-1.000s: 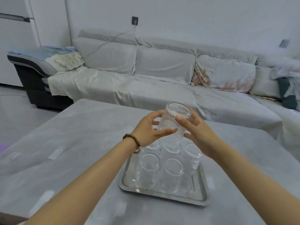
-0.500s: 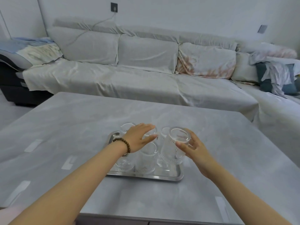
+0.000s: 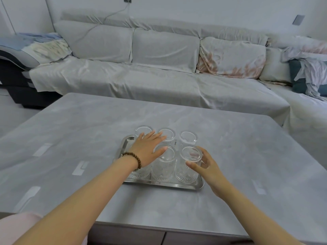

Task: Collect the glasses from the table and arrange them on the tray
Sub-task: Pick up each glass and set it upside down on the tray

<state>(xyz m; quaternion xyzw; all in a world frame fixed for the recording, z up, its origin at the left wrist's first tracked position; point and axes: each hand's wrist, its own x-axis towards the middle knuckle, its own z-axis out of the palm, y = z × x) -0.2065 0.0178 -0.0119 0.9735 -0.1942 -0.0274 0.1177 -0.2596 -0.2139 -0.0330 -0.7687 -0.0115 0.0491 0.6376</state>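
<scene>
Glasses: six ribbed clear ones on the tray (image 3: 199,186), two rows of three, standing close together.
Last glass (image 3: 188,166): near-right corner of the tray, upright, base down on the metal; a second ago held aloft between both hands above the others, half a second ago partway down in the right hand alone.
Right hand (image 3: 208,167): curled loosely round the right side of that glass, thumb at the front wall below the rim, fingers behind; contact light, seemingly on the point of letting go.
Left hand (image 3: 147,151): flat and spread, palm down over the near-left glass (image 3: 140,172), fingertips reaching the rims of the back-left glass (image 3: 143,132) and back-middle glass (image 3: 166,136), thumb on the rim of the near-middle glass (image 3: 163,165); steadies, grips nothing.
Back-right glass (image 3: 188,138): untouched.
Counter (image 3: 88,131): grey, no further glasses visible on it.
Change: carried glass now set down, filling the last gap in the near row.
Meaning for the task: collection looks finished; only releasing both hands and perhaps squaring the rows appears left.
Risk: glasses stand wall to wall, so a careless withdrawal could knock one against its neighbour.
</scene>
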